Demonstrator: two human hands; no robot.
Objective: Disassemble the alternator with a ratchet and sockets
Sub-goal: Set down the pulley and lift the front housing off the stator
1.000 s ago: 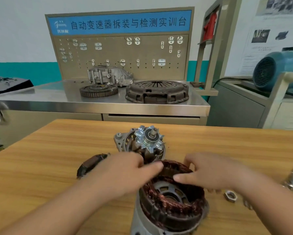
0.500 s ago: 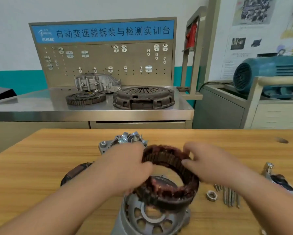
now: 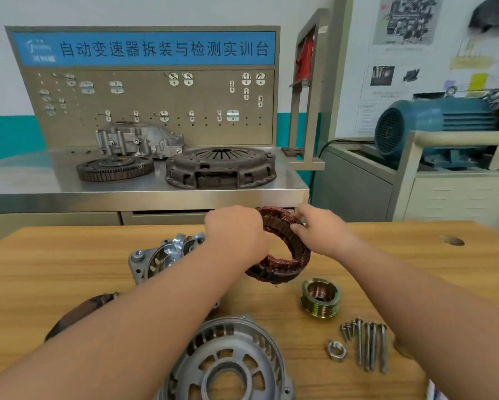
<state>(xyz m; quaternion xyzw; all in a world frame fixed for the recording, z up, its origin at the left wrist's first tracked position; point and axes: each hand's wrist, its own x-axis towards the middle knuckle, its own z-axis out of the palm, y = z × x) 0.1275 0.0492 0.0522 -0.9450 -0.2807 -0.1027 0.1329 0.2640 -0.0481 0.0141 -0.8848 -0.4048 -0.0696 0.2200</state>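
Both hands hold the copper-wound stator ring [image 3: 283, 255] in the air above the wooden table [image 3: 69, 272]. My left hand [image 3: 236, 232] grips its left side and my right hand [image 3: 320, 232] pinches its far right rim. The ring is tilted, its near edge low over the table. The empty aluminium end housing [image 3: 231, 365] lies at the near edge. Behind my left forearm sits the other housing half with the rotor [image 3: 161, 255], partly hidden. No ratchet or socket is in view.
A grooved pulley [image 3: 320, 298], a hex nut [image 3: 336, 350] and several long bolts [image 3: 366, 345] lie at the right. A dark brown part [image 3: 77, 313] lies left, half hidden by my arm. Behind stands a steel bench [image 3: 144, 194] with clutch parts.
The stator ring has been lifted out of the end housing and carried up and away from me to the right. The housing stays on the table, now empty.
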